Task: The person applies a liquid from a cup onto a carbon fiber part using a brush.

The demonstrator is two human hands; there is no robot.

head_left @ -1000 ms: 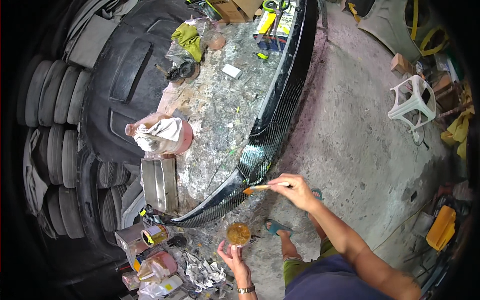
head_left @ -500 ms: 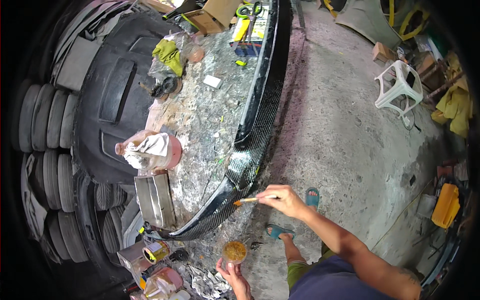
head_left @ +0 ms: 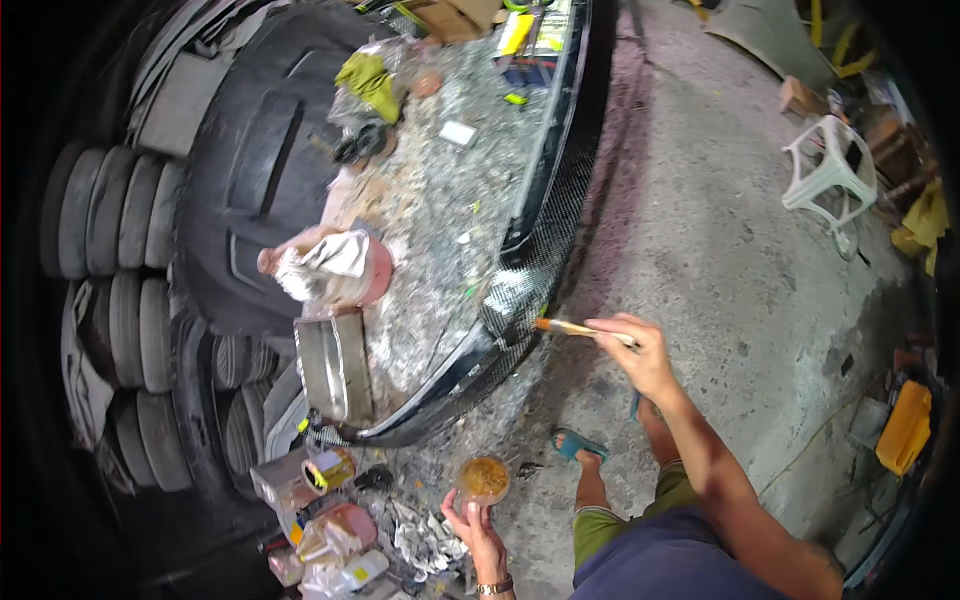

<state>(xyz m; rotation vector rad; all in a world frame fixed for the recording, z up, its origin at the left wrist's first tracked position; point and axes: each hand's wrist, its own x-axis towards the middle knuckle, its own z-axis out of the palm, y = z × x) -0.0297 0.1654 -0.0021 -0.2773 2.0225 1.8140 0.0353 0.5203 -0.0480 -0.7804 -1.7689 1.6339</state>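
My right hand (head_left: pixel 636 352) grips a wooden-handled brush (head_left: pixel 570 327) whose bristle tip touches the edge of a long black carbon-weave panel (head_left: pixel 545 250) lying along the messy worktable (head_left: pixel 440 210). My left hand (head_left: pixel 475 525) holds a small clear cup of amber liquid (head_left: pixel 484 481) low down, near my sandalled foot (head_left: pixel 580 443).
Stacked tyres (head_left: pixel 120 300) and a black car hood (head_left: pixel 250 150) fill the left. A pink bucket with a rag (head_left: pixel 335 268) and a grey metal can (head_left: pixel 335 368) sit on the table. Tins and bags (head_left: pixel 320 520) lie below. A white plastic stool (head_left: pixel 825 170) and yellow jerrycan (head_left: pixel 905 428) stand right.
My right hand has slid the brush along the panel's edge while the view shifted slightly. The cup in my left hand stays low in the same place.
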